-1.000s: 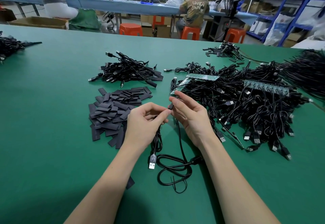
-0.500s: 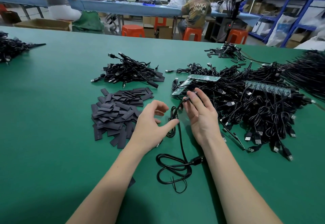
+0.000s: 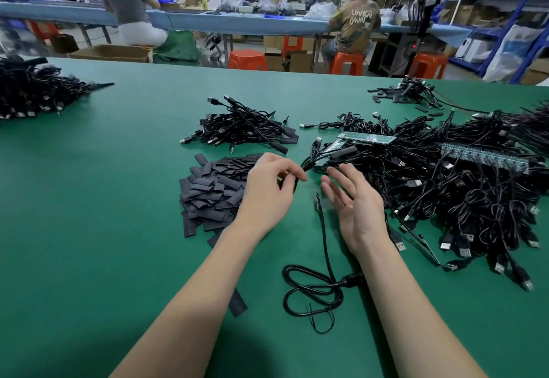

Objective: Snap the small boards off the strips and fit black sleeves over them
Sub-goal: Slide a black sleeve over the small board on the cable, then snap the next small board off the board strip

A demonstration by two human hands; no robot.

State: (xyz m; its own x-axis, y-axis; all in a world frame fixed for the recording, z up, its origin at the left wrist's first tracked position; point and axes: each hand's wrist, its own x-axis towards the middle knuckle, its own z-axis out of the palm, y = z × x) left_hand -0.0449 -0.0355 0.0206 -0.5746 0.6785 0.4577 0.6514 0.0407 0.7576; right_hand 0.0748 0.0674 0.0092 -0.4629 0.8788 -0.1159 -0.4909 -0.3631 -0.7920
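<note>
My left hand [image 3: 269,190] pinches a thin black cable [image 3: 306,165] between thumb and fingertips. The cable runs up and right to a black-sleeved end [image 3: 344,151] over the edge of the cable heap. My right hand [image 3: 355,202] is beside it, palm turned left, fingers spread, holding nothing. A second black cable [image 3: 312,291] lies coiled on the green table [image 3: 104,229] between my forearms, its free end reaching up near my right palm. Flat black sleeves [image 3: 211,193] are piled left of my left hand. Two green board strips [image 3: 370,139] [image 3: 487,158] rest on the heap.
A big heap of black USB cables [image 3: 463,199] fills the right side. A smaller cable bundle [image 3: 243,131] lies behind the sleeves, another pile [image 3: 32,92] at far left. One loose sleeve [image 3: 237,303] lies under my left forearm. Two people sit at a far bench.
My hands have come apart. The right hand let go and opened. The left hand rose and carried its cable up and away from me, so the USB plug under it is gone from the table.
</note>
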